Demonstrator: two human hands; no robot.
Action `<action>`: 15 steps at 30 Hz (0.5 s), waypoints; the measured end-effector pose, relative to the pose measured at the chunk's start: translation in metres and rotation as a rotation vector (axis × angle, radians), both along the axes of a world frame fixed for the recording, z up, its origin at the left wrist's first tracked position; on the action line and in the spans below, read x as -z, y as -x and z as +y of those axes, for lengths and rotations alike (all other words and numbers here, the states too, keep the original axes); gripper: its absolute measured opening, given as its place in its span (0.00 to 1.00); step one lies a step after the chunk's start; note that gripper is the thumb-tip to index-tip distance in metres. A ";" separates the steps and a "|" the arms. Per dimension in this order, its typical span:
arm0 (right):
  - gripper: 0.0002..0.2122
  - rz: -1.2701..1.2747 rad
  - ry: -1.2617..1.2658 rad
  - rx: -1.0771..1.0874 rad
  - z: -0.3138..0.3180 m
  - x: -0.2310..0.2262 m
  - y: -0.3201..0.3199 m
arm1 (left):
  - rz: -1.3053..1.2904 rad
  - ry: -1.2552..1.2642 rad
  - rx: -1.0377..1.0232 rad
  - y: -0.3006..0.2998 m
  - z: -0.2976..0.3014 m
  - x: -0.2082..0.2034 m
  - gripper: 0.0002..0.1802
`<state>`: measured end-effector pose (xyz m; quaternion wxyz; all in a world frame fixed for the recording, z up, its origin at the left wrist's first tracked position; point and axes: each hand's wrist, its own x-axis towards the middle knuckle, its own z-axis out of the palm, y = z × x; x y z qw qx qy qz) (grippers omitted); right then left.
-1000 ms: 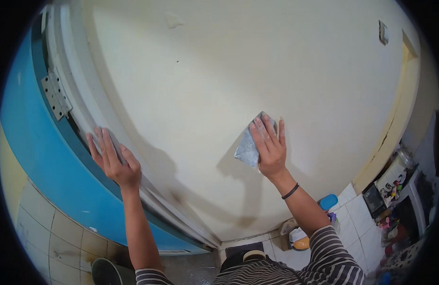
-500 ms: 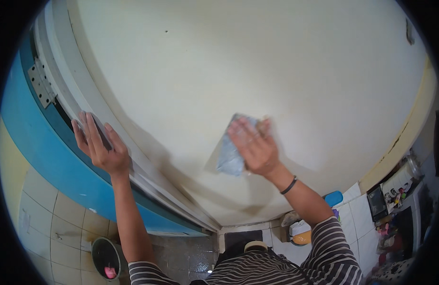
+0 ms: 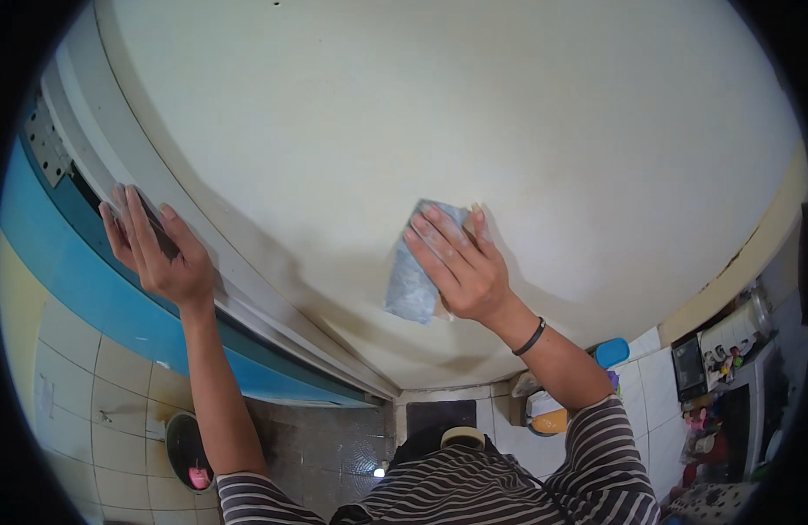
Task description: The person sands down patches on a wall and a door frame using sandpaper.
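My right hand [image 3: 469, 267] presses a dusty grey-blue sheet of sandpaper [image 3: 411, 284] flat against the cream wall [image 3: 544, 157]. The sheet's lower left part sticks out beyond my fingers, and a tan edge shows beside the palm. Pale dust coats these fingertips. Further left, my left hand [image 3: 163, 249] leans on the white door frame [image 3: 137, 140], fingers stretched out and holding nothing. Behind that hand is the blue door [image 3: 80, 262], with a metal hinge [image 3: 49, 144] above it.
Below left, a dark bucket [image 3: 183, 442] with a pink item inside stands by tiled walls. A dark mat [image 3: 440, 417] lies on the floor. Low on the right are a blue lid-like item [image 3: 612, 352], a container with orange contents [image 3: 548, 422] and a cluttered counter [image 3: 727, 376].
My right hand and the sandpaper have shifted slightly left on the wall. The view has tilted a little, so the frame and my left hand appear further left and higher.
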<state>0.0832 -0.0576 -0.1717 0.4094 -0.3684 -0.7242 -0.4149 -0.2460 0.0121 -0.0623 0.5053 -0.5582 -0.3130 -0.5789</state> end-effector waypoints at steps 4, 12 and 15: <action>0.14 0.012 -0.043 -0.039 0.008 -0.004 0.006 | 0.005 0.013 0.007 0.000 0.000 0.001 0.23; 0.14 0.069 -0.048 -0.062 0.012 -0.017 0.024 | 0.024 0.032 -0.039 0.004 -0.003 0.002 0.23; 0.14 0.099 -0.084 -0.029 0.009 -0.002 0.019 | 0.033 0.035 -0.021 0.001 -0.004 0.000 0.23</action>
